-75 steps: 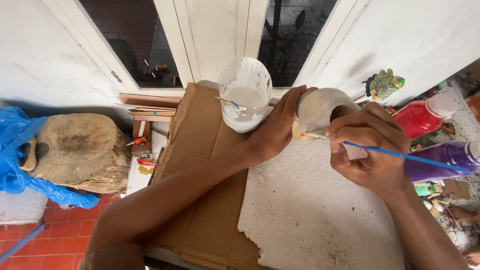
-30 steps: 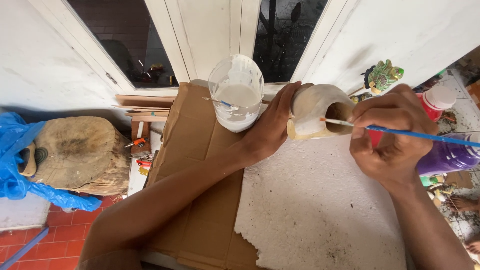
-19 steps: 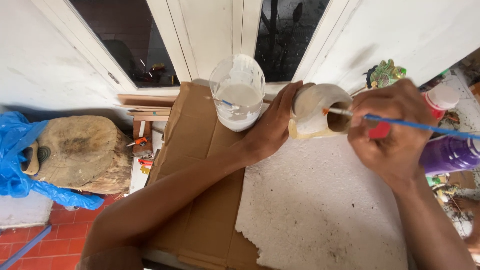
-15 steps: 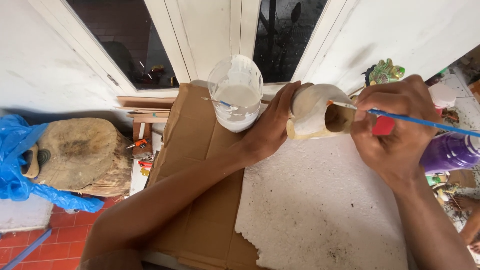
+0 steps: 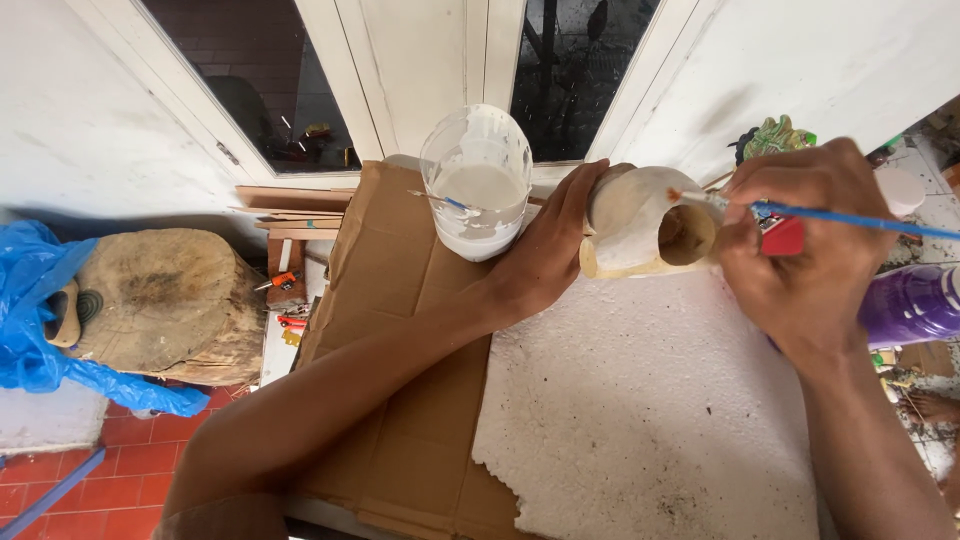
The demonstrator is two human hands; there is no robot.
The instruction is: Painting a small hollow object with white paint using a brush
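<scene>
The hollow carved piece (image 5: 640,220) is pale, matt wood. The cut bottle (image 5: 478,180) is clear plastic — smeared with white paint. The sheet (image 5: 650,410) is rough white foam; beneath it lies matt brown cardboard (image 5: 400,300).

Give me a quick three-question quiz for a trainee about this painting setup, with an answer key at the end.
1. True or false: the left hand holds the pale hollow carved piece while the right hand works on it.
2. Which tool is in the right hand's grip? A) a blue-handled paintbrush B) a chisel C) a sponge
3. Fill in: the cut-off clear plastic container behind the left hand holds ____ paint.

Key:
1. True.
2. A; its tip sits at the rim of the piece's opening.
3. White; a second small brush rests in it. The container stands on the brown cardboard, beside the white foam sheet.
</scene>
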